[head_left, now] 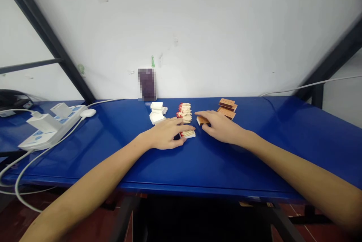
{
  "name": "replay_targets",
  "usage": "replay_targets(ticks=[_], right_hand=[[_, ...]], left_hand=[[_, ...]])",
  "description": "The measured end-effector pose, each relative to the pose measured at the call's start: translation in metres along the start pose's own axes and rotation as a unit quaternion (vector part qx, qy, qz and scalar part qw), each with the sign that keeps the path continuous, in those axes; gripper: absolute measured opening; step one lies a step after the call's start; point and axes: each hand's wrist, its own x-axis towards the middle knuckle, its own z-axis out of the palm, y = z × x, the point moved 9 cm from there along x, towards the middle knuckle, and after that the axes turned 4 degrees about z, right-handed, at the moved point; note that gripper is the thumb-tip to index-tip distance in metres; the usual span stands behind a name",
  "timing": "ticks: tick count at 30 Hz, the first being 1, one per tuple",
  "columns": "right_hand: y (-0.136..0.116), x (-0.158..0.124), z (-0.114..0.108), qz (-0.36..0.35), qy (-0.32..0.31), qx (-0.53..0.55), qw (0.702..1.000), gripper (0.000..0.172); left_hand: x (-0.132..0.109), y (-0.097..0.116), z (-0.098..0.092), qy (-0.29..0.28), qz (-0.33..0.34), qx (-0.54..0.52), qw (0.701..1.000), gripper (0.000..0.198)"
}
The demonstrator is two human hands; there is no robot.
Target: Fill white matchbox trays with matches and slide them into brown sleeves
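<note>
My left hand (166, 133) rests on the blue table (113, 151), its fingers curled around a small white tray filled with matches (189, 134). My right hand (219, 125) lies just to the right, fingers closed on an orange matchbox sleeve (201, 120). Behind my hands lies a loose pile of red-tipped matches (184, 112). Left of that pile sits a stack of empty white trays (157, 112). A heap of orange sleeves (227, 107) lies at the right, behind my right hand.
A white power strip with plugged adapters (49, 126) and white cables (17, 174) occupy the table's left end. A dark blurred object (147, 83) leans against the white wall. Black metal frame bars (48, 34) slant at both sides.
</note>
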Motion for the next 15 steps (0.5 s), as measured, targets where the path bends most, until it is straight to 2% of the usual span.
replay_targets(ticks=[4, 8, 11, 15], right_hand=[[-0.010, -0.003, -0.004, -0.043, 0.015, -0.002, 0.999, 0.051], [-0.010, -0.004, -0.008, -0.034, 0.023, -0.053, 0.998, 0.048], [-0.012, -0.004, -0.009, -0.031, -0.002, -0.085, 0.996, 0.039], [-0.020, -0.007, -0.009, -0.036, -0.041, -0.057, 0.997, 0.034]], left_hand=[[-0.001, 0.001, -0.003, 0.015, -0.008, -0.031, 0.999, 0.042], [-0.002, -0.001, -0.003, 0.032, -0.007, -0.051, 0.998, 0.048], [-0.002, -0.005, -0.003, 0.046, -0.018, -0.044, 0.998, 0.048], [-0.003, -0.015, -0.004, 0.057, -0.067, 0.001, 0.996, 0.047]])
